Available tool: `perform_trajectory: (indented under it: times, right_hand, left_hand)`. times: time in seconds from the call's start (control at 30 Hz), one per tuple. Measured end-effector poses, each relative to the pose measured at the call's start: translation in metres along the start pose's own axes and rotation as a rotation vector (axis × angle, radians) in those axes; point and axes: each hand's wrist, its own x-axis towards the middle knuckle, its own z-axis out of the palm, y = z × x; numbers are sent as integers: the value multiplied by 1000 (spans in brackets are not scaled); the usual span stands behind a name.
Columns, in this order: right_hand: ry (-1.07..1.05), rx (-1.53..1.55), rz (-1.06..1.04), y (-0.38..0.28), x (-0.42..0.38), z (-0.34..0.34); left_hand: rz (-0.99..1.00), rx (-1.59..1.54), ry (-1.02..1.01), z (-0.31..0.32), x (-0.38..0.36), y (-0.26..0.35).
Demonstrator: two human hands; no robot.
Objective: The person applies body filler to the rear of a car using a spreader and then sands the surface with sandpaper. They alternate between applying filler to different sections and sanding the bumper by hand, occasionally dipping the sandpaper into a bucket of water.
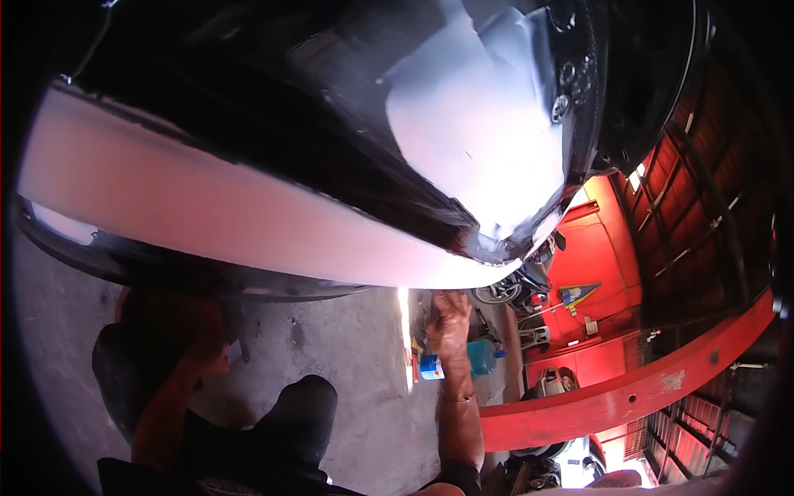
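Overhead, a black and white car body panel (pixel 248 215) filled most of the view. The right hand (pixel 449 318) reached up to the panel's lower edge, near its corner, fingers pressed against it; whether they gripped anything could not be told. The left hand (pixel 203 347) sat in shadow under the same edge, its fingers too dark to read. A blue bottle (pixel 482 357) stood on the concrete floor (pixel 356 364) beyond the right wrist.

Grey concrete floor (pixel 364 388), red walls (pixel 600 248), dark roof beams (pixel 703 190) overhead.
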Motion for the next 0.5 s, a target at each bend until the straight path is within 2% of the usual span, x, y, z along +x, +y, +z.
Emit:
perform_trajectory:
  times: [0.03,0.1,0.23,0.33,0.5]
  right_hand:
    - [11,-190,-55,-13,1,4]
    - [19,-128,-10,-11,-5,22]
    - [7,-233,-28,-14,-7,32]
    - [-120,-252,-28,-24,-11,7]
    - [-14,-285,92,1,-1,-24]
  left_hand:
    - [-1,25,-4,1,-2,-1]
    - [-28,-41,11,17,-1,-11]
    - [-57,-150,-23,34,3,-27]
    - [-146,-243,-139,5,-3,-5]
    - [-100,-269,-166,3,1,-11]
